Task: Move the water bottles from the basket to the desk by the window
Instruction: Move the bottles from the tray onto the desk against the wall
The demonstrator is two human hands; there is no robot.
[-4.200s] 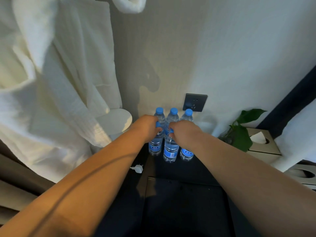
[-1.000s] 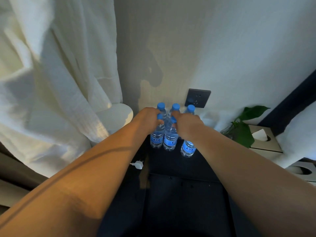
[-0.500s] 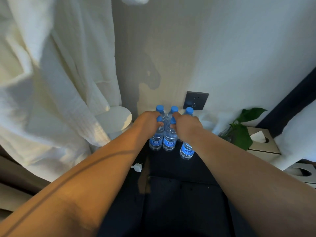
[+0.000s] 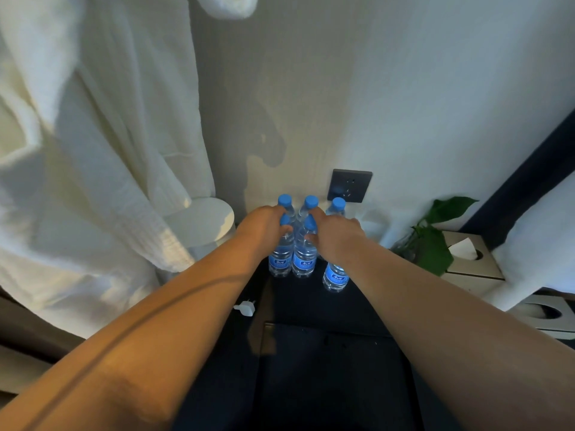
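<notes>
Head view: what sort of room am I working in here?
Probably a hotel room: a white bathrobe hangs at the left, small water bottles stand grouped on a dark desk, and a tissue box sits beside them.

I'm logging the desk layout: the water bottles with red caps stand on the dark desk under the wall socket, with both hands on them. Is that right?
Not quite. The head view shows the caps are blue, not red. The rest holds: the water bottles stand on the dark desk under the wall socket, with the left hand and right hand on them.
</notes>
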